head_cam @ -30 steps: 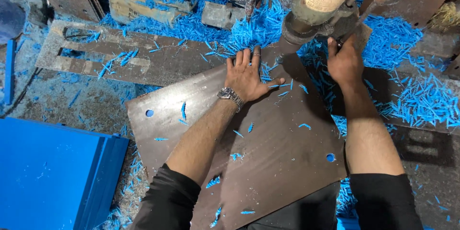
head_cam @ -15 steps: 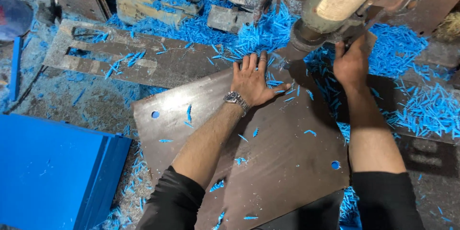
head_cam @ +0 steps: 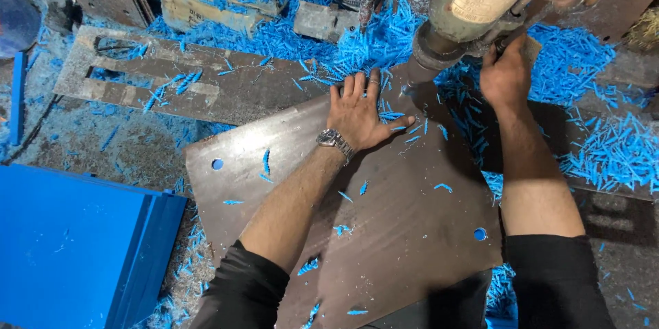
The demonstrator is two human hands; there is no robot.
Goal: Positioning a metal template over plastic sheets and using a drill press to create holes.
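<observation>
**Under the press head: plate pinned flat, far edge at the tool**

Directly ahead of you, the brown metal plate [head_cam: 384, 233] lies flat with its long axis running from your lap out toward the machine head [head_cam: 480, 0], and its far edge sits right beneath the round tool nose [head_cam: 429, 54]. Your left hand [head_cam: 360, 113] is spread open, palm down, pressing on the plate just short of that nose; fingers point away from you, thumb out to the right. It is the hand nearer the punch point, with only a narrow strip of plate between fingertips and tool.

Your right hand [head_cam: 506, 72] is raised off the plate and closed around a part on the machine's right side, just under the cream-coloured cylinder; what exactly it grips is hidden by the fingers.

Two punched holes show in the plate, one near its left corner [head_cam: 217, 163], one near the right edge [head_cam: 480, 234], both well apart from the hands. Blue shavings [head_cam: 604, 144] lie thick around the machine and scattered over the plate. A slotted steel plate [head_cam: 171, 82] lies beyond to the left, and a stack of blue sheets [head_cam: 68, 247] sits at your near left, clear of the work.
</observation>
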